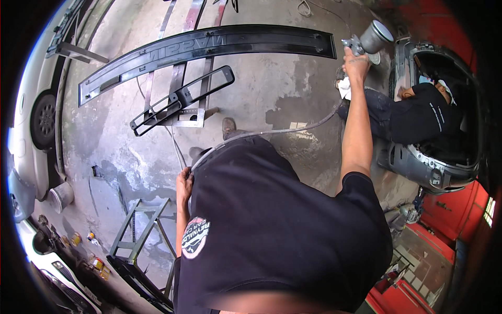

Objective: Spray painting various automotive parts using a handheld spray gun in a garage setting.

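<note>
My right hand (357, 66) is closed around a spray gun (355, 46), raised at the upper right with its silver cup (375, 37) on top. A grey hose (282, 130) curves from beneath the gun across my front to my left hand (184, 180), which grips it at waist height on the left. Ahead of me a long black trim panel (209, 46) lies across metal stands (189, 118), with raised lettering facing up. A smaller black frame piece (182, 100) with rectangular openings rests just below it on the same stand.
At right, a co-worker in a dark shirt (423, 115) leans into a dark car body (439, 167), near red panels (434, 214). A white car (26, 120), a bucket (61, 198), a green metal stand (133, 233) and bumpers (55, 267) line the left side.
</note>
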`<state>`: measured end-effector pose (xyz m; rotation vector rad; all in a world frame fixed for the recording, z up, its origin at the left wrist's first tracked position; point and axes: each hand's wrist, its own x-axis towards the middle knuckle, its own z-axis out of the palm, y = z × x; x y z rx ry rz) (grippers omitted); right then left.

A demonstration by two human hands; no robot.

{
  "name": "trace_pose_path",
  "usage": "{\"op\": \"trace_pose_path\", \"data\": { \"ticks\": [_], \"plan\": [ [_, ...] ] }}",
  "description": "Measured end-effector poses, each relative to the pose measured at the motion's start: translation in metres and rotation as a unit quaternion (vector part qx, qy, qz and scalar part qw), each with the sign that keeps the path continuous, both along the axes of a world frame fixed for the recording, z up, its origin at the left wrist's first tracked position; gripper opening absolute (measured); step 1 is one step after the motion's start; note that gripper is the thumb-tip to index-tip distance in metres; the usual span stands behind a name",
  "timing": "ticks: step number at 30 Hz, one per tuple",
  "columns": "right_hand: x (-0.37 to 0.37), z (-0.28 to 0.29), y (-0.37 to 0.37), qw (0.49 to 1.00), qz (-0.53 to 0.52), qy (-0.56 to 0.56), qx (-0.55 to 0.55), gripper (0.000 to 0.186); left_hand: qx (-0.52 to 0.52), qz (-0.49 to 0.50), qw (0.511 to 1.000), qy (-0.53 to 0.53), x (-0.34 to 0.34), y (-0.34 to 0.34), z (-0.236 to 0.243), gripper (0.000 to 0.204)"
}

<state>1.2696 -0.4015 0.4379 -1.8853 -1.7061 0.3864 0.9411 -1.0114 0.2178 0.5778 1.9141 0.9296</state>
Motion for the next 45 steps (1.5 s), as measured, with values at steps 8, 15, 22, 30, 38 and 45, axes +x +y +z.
{"op": "trace_pose_path", "data": {
  "ticks": [8, 15, 22, 30, 38, 45],
  "plan": [
    [-0.159, -0.003, -0.106, 0.987, 0.060, 0.131, -0.070, 0.033, -0.111, -0.022, 0.994, -0.007, -0.091, -0.053, 0.038, 0.015],
    [-0.408, -0.054, -0.231, 0.951, 0.271, 0.149, -0.011, 0.033, -0.160, -0.072, 0.979, 0.104, -0.225, -0.175, 0.030, 0.026],
    [-0.570, -0.042, -0.339, 0.886, 0.354, 0.256, -0.158, 0.035, -0.191, -0.107, 0.969, 0.112, -0.331, -0.265, 0.012, 0.026],
    [-0.516, -0.040, -0.326, 0.990, 0.131, 0.041, 0.028, 0.031, -0.113, -0.113, 0.982, 0.103, -0.388, -0.282, -0.015, 0.017],
    [-0.622, -0.091, -0.331, 0.970, 0.219, 0.102, 0.011, 0.031, -0.143, -0.048, 0.977, 0.151, -0.410, -0.299, -0.005, 0.018],
    [-0.802, -0.089, -0.405, 0.885, 0.425, 0.166, -0.093, 0.036, -0.194, 0.010, 0.960, 0.200, -0.413, -0.303, 0.034, 0.015]
  ]
}}
